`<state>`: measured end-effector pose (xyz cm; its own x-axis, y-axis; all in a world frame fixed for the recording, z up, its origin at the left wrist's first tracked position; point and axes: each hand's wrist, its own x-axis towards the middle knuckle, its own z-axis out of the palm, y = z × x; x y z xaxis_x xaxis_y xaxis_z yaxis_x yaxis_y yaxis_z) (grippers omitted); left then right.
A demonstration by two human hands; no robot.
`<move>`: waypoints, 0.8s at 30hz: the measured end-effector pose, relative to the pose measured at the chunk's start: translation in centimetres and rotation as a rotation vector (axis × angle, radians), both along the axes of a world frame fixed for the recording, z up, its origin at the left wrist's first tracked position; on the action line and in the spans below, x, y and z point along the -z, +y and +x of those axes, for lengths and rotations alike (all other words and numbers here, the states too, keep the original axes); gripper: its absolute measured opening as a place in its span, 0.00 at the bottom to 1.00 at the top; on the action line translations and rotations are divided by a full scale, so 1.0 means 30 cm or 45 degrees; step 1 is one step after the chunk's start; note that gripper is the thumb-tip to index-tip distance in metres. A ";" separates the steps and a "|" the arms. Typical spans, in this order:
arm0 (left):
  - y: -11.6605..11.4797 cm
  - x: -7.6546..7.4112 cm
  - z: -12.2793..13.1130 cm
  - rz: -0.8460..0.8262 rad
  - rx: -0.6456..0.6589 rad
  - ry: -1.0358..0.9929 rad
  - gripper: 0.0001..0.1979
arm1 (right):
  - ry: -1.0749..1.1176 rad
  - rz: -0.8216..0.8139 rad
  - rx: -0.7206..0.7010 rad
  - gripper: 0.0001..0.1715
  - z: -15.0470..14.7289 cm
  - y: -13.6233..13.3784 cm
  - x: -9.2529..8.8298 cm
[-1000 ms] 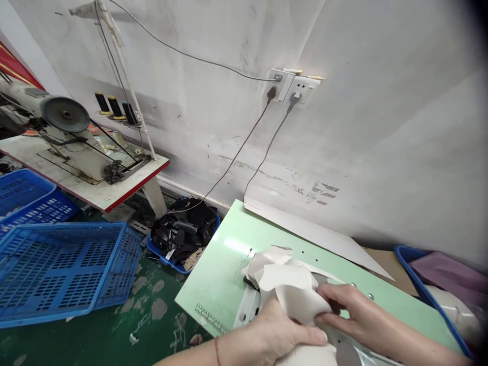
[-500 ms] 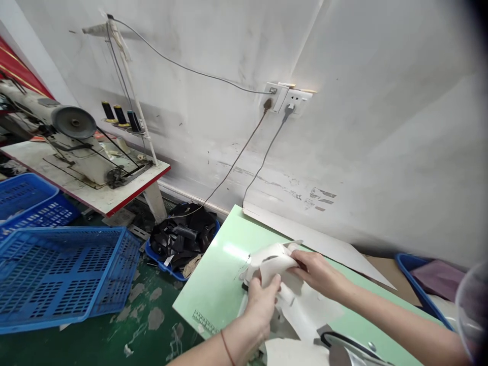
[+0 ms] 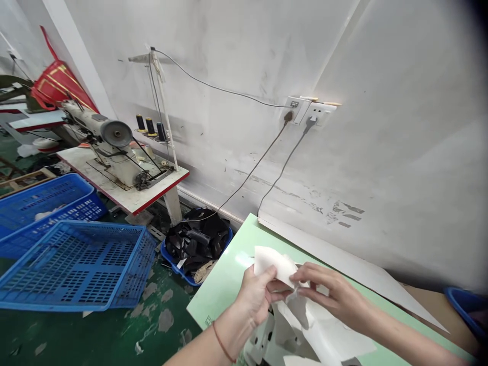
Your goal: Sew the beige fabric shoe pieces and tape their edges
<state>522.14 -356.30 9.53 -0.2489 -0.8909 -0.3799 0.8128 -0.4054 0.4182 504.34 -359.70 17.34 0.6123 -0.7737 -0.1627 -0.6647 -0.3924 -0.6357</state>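
A curved, soft-looking white piece of sheet material is raised over the green tabletop. My left hand pinches it from the left, thumb on top and fingers beneath. On its right edge the fingertips of my right hand close from the other side. Whether it is leather, fabric or paper I cannot tell. Under my hands lie more loose white pieces, overlapping and partly hidden. A whitish machine part with dark holes shows below my left wrist.
A sewing machine stands on a red-edged table at the left. Blue crates and a blue basket of black scraps sit on the green floor. Cords run from the wall sockets. A white board lies along the wall.
The white piece is now lifted and turned, with its broad face upward between my hands. My left hand has shifted its grip on it. The view has swung left.
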 end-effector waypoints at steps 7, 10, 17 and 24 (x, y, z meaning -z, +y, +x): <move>0.035 0.003 0.059 0.000 0.014 -0.039 0.29 | -0.171 0.077 0.181 0.19 0.094 0.037 0.005; 0.041 0.014 0.096 0.015 -0.002 -0.051 0.26 | -0.290 0.242 0.129 0.17 0.108 0.030 -0.005; 0.073 0.101 0.232 0.025 0.163 -0.115 0.20 | -0.365 0.436 0.270 0.16 0.099 -0.032 -0.027; 0.095 0.130 0.240 0.076 0.275 -0.016 0.11 | -0.131 0.150 -0.296 0.13 0.216 0.032 0.056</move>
<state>529.33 -353.46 5.64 -0.4265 -0.7932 -0.4347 0.6991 -0.5941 0.3980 510.84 -358.75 15.66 0.7889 -0.5901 -0.1715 -0.4955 -0.4458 -0.7454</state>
